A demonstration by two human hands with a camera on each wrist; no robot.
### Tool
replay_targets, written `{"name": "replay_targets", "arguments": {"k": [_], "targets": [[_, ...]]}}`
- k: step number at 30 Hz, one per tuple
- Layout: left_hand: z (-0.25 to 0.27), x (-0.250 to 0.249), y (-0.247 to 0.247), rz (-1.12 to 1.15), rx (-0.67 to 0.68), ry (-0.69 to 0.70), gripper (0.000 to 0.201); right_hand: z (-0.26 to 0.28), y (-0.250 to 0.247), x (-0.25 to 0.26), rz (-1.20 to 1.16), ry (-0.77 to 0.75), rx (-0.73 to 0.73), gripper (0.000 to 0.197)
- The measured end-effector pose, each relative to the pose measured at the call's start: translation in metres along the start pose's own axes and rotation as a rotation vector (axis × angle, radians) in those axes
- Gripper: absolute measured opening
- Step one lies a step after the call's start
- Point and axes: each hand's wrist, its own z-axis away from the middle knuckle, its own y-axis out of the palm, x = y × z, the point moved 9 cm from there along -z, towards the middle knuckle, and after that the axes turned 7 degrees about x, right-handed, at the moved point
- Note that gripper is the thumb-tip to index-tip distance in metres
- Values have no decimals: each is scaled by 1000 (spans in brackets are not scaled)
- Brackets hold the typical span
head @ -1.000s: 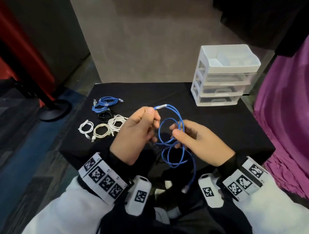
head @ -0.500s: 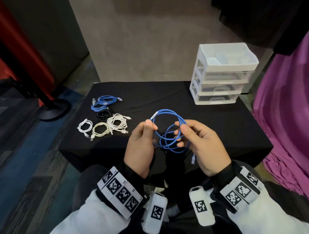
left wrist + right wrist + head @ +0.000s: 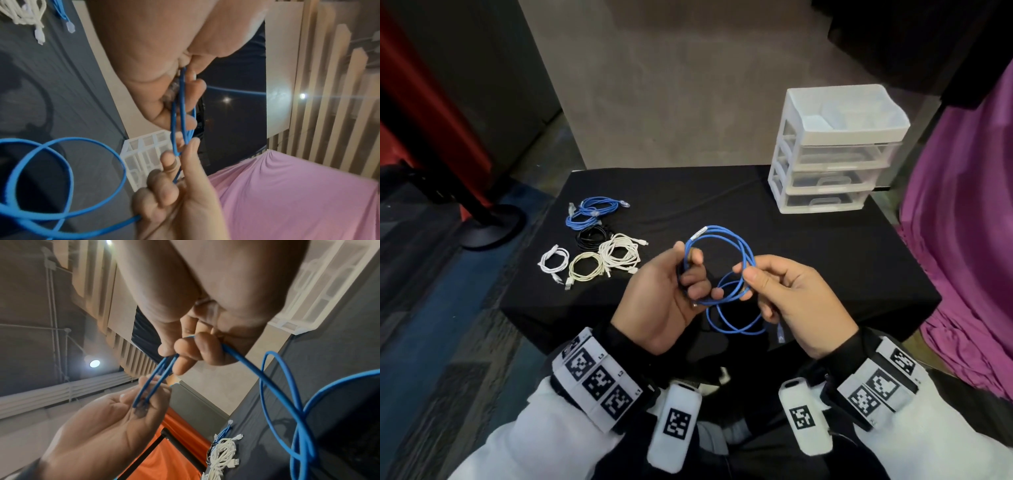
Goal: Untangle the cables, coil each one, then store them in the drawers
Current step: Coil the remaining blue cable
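Above the counter [image 3: 808, 246], both hands held the blue cable [image 3: 736, 241]: left hand [image 3: 664, 294] fingers pinched its loops, right hand [image 3: 794, 301] fingers pinched the other side; lower loops hung between them.

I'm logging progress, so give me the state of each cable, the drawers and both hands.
Blue cable: partly coiled, loops hanging loose.
Left hand: grips the coil.
Right hand: pinches the coil.
Table cables: coiled, not stored.
Drawers: closed.
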Motion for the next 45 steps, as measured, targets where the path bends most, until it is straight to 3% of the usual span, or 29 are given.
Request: {"name": "replay_targets", "arguments": {"k": [4,7,10,14,18,21,26,30,35,39,43,45], "targets": [[0,-19,0,47,88,36,28,0,-9,7,126,-8,0,25],[2,-34,-10,55,91,89,31,-1,-14,8,194,-5,21,27],[3,-35,-13,50,83,112,32,-3,-20,12,205,-21,-48,31],[3,-22,-16,-34,66,104,30,-9,-34,12,-48,18,-202,31],[3,-21,-17,-120,23,162,29,-16,-23,9,-303,75,-194,33],[0,-15,-14,-10,-26,226,30,-20,-6,1,-489,118,-193,36],[-6,20,-9,243,-154,147,31,-27,20,7,-763,-49,-214,38],[-7,47,-15,179,-288,38,34,-28,32,21,-826,-126,-187,41],[-7,36,-9,260,-251,65,35,-25,34,16,-769,-113,-143,36],[-10,14,-24,264,-263,185,33,-16,38,7,-675,-97,-45,29],[-6,0,-34,97,-249,230,31,-11,22,-5,-202,20,35,31],[-4,-6,-33,-26,-208,238,31,-13,3,0,15,-2,-17,15]]}}
